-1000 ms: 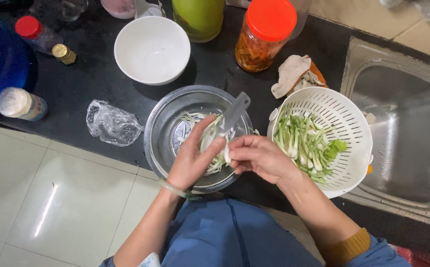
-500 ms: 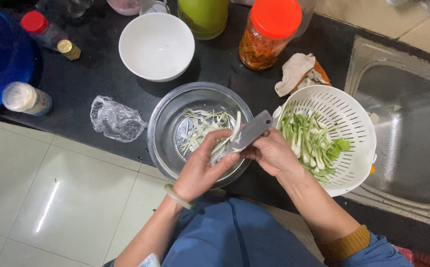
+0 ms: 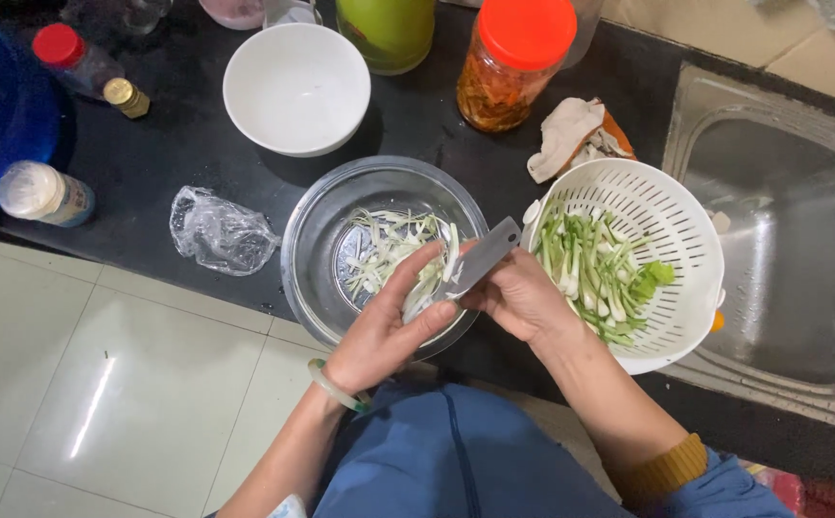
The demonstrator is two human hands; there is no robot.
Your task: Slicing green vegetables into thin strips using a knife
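My left hand (image 3: 389, 331) holds a pale vegetable stalk (image 3: 434, 288) over the near rim of a steel bowl (image 3: 312, 230). My right hand (image 3: 523, 297) grips a small knife, and its grey blade (image 3: 480, 259) lies against the stalk. Thin white and green vegetable strips (image 3: 384, 249) lie in the bowl's bottom. To the right stands a white colander (image 3: 672, 206) holding several green and white stalks (image 3: 595, 273).
A white empty bowl (image 3: 296, 86) sits behind the steel bowl. A crumpled clear bag (image 3: 218, 230) lies to its left. An orange-lidded jar (image 3: 513, 62), a green container (image 3: 386, 31), small bottles (image 3: 43, 192), a rag (image 3: 571, 139) and a steel sink (image 3: 787, 249) surround them on the black counter.
The knife blade swung from pointing up over the bowl to lying low across the stalk, and both hands shifted slightly toward the bowl's near right rim.
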